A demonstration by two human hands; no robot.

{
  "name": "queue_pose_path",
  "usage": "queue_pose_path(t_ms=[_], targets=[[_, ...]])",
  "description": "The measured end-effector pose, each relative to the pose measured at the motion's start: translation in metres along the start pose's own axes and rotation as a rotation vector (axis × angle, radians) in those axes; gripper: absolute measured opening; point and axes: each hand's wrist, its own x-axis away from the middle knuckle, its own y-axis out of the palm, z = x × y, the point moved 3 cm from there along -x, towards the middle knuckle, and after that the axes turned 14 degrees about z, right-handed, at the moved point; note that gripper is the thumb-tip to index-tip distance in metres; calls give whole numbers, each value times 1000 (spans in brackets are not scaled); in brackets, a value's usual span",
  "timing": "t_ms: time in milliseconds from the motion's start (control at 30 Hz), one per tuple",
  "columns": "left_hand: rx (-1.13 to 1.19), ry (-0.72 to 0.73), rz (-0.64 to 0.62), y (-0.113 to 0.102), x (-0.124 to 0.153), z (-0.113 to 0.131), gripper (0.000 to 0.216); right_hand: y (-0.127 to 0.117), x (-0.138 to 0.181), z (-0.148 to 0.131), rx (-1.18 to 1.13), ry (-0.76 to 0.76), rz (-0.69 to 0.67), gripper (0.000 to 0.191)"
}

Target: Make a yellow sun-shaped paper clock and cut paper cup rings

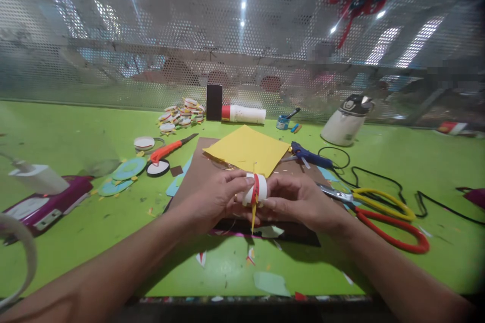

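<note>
Both hands grip a small white paper ring with a red band around it and a yellow pointed strip hanging at the front. My left hand closes on its left side, fingertips on the red band. On the other side, my right hand pinches the white edge between thumb and fingers. Under them lies a brown board with a yellow paper sheet on top. A blue glue gun and large scissors with yellow and red handles rest to the right.
An orange cutter knife, a tape roll and light-blue paper discs lie left. Further left is a purple power strip. Several finished-looking white rings are piled behind. A white thermos jug stands back right, cords crossing the table.
</note>
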Motion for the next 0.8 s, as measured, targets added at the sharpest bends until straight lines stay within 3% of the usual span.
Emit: queue_pose_path(t_ms=[600, 700, 800], targets=[[66, -5, 50, -2, -2, -2, 17, -2, -4, -2, 153, -84, 58, 18], [3, 67, 111, -7, -6, -2, 18, 0, -5, -4, 327, -162, 156, 18], [-70, 97, 136, -12, -9, -4, 24, 5, -1, -10, 625, -357, 341, 21]])
